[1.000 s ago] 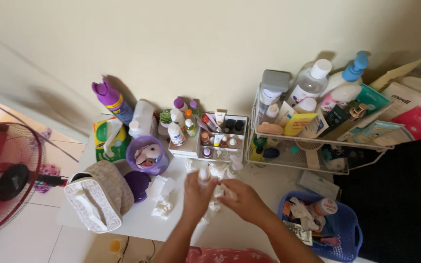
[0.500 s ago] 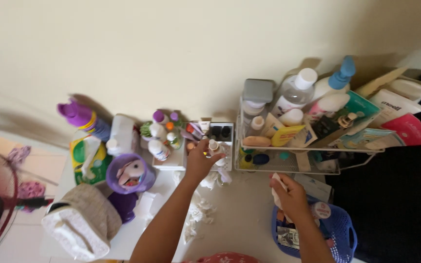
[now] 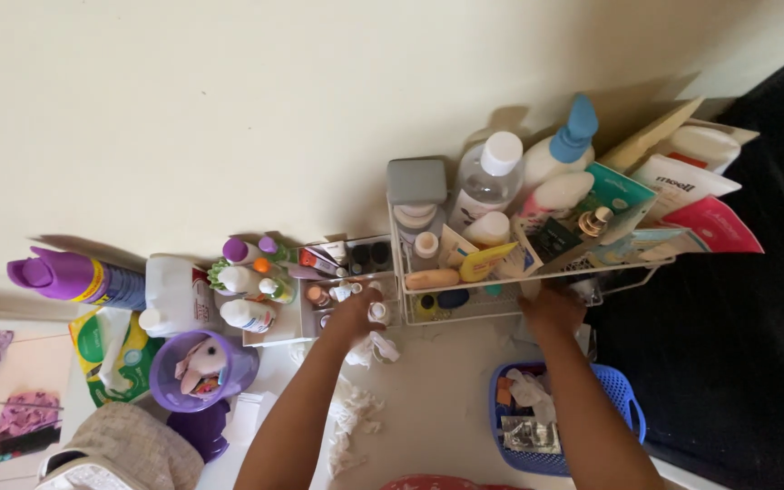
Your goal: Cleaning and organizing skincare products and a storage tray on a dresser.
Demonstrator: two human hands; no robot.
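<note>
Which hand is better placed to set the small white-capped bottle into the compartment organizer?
Left. The left hand is on the small white-capped bottle at the edge of the compartment organizer. The right hand is off at the white wire rack, apart from both.

A white table [image 3: 446, 399] fills the lower middle. On it: crumpled tissues [image 3: 356, 413] at centre, a purple cup [image 3: 194, 370] lower left, a wire rack [image 3: 501, 290] upper right, a blue basket [image 3: 623, 413] lower right.
</note>
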